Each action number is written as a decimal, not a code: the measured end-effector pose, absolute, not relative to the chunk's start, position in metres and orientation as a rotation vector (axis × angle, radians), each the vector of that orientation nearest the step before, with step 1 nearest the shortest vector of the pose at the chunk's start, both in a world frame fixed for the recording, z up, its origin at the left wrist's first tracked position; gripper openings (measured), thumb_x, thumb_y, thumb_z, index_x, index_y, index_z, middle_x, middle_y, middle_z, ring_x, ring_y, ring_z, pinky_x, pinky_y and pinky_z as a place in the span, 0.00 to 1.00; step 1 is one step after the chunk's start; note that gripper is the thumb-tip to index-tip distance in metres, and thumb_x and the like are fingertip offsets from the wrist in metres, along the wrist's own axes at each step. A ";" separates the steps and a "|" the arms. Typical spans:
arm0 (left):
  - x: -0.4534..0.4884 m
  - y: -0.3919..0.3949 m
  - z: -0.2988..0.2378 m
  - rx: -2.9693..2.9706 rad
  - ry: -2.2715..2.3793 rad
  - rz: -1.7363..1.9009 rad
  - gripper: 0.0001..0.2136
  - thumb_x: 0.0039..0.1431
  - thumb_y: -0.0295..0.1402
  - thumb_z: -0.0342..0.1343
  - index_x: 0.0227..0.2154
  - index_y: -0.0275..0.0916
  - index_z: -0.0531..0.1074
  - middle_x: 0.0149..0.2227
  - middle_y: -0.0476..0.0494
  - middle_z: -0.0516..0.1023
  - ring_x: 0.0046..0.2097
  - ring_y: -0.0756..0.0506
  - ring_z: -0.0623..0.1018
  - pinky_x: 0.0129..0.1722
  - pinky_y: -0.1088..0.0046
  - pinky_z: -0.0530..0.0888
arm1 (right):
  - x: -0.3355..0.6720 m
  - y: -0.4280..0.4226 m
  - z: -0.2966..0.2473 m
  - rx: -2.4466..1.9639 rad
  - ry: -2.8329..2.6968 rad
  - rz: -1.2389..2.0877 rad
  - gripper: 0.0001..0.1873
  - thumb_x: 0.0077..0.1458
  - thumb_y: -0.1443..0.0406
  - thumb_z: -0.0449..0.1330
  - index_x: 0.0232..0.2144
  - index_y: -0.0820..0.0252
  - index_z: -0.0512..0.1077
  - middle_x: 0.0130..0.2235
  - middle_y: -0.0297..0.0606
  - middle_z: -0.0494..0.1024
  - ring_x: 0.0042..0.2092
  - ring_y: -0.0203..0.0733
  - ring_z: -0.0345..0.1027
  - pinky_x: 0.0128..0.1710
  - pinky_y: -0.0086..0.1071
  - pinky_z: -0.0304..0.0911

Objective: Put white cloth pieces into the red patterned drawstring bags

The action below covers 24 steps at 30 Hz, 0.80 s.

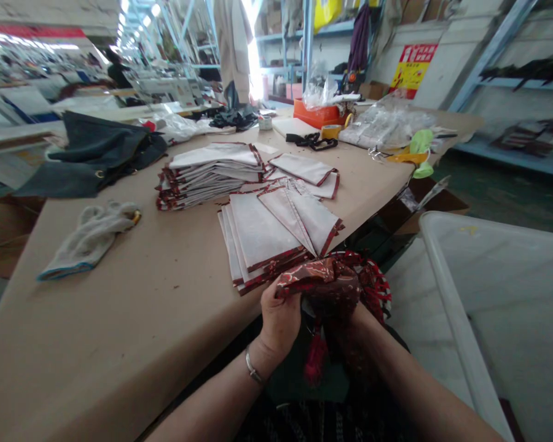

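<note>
A dark red patterned cloth piece (pixel 322 279) is held up over the table's front edge. My left hand (pixel 280 313), with a metal bangle at the wrist, is closed on the cloth's left edge. My right hand (pixel 361 316) goes into or behind the cloth on the right; its fingers are hidden. More red fabric with a fringe bunches beside it, and a red tassel (pixel 315 362) hangs below. Right behind the cloth lie fanned pale folded panels (pixel 265 230) with red-brown edges. Farther back sits a taller stack of similar panels (pixel 212 175).
The brown-covered table (pixel 133 325) bears a work glove (pixel 94 236) and dark grey fabric (pixel 101 150) at left. Black straps (pixel 311 141), an orange bin (pixel 320 113) and plastic bags (pixel 382 126) lie farther back. A white tub (pixel 447 294) stands close on my right.
</note>
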<state>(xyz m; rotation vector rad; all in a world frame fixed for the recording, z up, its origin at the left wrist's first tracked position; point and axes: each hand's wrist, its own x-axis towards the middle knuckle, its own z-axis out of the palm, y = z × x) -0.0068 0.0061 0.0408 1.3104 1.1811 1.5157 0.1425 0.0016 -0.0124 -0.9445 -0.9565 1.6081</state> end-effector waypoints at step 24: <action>-0.066 -0.020 0.048 1.536 1.364 1.237 0.07 0.53 0.34 0.58 0.24 0.36 0.74 0.23 0.52 0.72 0.27 0.51 0.69 0.28 0.78 0.68 | 0.186 -0.004 -0.030 -1.151 -1.392 1.230 0.34 0.50 0.52 0.63 0.58 0.53 0.64 0.56 0.39 0.71 0.56 0.48 0.64 0.59 0.42 0.56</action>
